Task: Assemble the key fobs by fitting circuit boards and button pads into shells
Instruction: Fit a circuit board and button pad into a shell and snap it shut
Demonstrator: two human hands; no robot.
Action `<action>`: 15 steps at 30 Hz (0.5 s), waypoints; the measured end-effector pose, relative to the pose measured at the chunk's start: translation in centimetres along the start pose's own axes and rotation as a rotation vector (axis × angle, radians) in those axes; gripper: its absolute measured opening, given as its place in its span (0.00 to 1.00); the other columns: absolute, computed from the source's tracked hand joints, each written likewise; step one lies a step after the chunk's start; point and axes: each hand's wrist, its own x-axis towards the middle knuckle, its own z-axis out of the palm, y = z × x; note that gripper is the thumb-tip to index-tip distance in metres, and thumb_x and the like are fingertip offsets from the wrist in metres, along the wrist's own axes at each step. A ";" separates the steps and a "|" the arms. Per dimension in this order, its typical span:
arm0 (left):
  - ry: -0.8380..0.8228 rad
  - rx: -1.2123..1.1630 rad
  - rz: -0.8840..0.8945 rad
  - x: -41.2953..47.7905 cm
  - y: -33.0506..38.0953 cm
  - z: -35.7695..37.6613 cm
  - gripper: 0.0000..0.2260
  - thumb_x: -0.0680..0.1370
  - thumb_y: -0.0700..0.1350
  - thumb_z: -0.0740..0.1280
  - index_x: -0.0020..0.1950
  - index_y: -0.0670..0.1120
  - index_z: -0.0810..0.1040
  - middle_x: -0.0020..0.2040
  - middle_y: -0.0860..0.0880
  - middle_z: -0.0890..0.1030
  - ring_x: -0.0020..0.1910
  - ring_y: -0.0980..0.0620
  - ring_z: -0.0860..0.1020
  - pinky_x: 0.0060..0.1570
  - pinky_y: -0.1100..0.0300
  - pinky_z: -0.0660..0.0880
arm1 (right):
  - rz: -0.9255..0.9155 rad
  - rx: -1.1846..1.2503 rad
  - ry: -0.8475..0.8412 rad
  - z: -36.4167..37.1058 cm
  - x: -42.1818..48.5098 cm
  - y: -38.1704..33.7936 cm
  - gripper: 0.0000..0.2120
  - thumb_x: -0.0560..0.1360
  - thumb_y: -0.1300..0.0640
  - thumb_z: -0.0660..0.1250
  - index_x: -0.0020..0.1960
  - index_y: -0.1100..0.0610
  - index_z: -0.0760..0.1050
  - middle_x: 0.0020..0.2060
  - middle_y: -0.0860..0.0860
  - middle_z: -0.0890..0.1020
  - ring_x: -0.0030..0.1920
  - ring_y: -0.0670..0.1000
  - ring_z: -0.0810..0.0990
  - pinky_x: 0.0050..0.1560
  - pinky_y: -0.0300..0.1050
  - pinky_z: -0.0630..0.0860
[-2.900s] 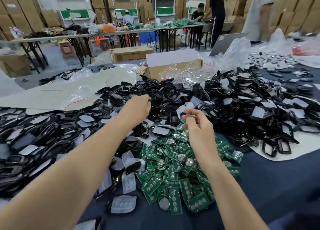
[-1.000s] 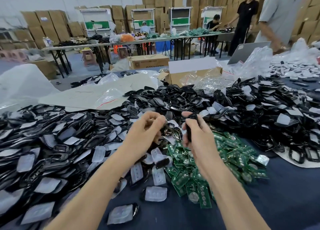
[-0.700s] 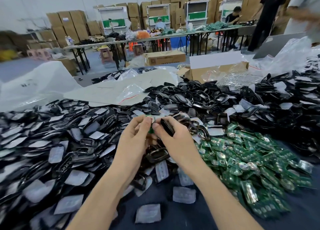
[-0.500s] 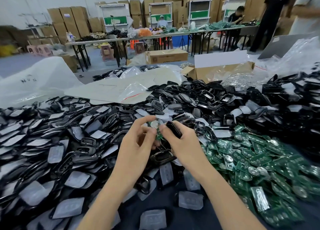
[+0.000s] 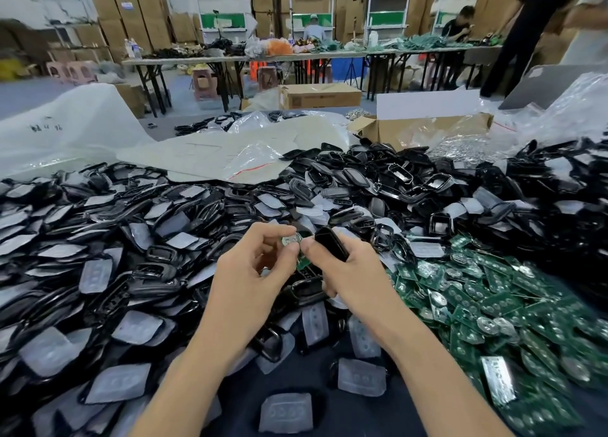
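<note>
Our left hand (image 5: 250,278) pinches 1 circuit board (image 5: 292,240), just beside the black shell (image 5: 330,246) gripped in our right hand (image 5: 352,272). Both look light and stiff; we'd hold the board by its edges.

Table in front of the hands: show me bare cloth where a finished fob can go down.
Bare cloth shows mainly between the forearms, bordered by loose button pads. Shell pile left and circuit boards right are crowded.
</note>
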 end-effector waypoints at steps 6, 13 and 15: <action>0.050 -0.147 -0.060 0.1 0.3 0.1 0.10 0.81 0.41 0.68 0.54 0.57 0.80 0.39 0.49 0.79 0.36 0.54 0.79 0.39 0.65 0.77 | 0.129 0.331 -0.048 0.0 0.2 0.0 0.14 0.80 0.43 0.67 0.44 0.52 0.76 0.30 0.51 0.77 0.20 0.46 0.64 0.21 0.37 0.62; 0.055 -0.148 -0.090 -0.1 0.5 0.1 0.08 0.81 0.45 0.68 0.53 0.59 0.82 0.42 0.53 0.84 0.42 0.54 0.82 0.45 0.66 0.78 | 0.257 0.465 -0.029 -0.3 0.5 0.1 0.15 0.83 0.54 0.59 0.43 0.61 0.76 0.26 0.51 0.75 0.21 0.46 0.64 0.21 0.38 0.64; 0.038 -0.147 -0.090 -0.2 0.6 0.1 0.10 0.80 0.46 0.69 0.56 0.62 0.81 0.48 0.54 0.85 0.47 0.54 0.83 0.49 0.65 0.79 | 0.242 0.492 0.001 -0.4 0.6 0.3 0.10 0.83 0.56 0.63 0.47 0.61 0.77 0.29 0.50 0.79 0.22 0.45 0.67 0.22 0.37 0.66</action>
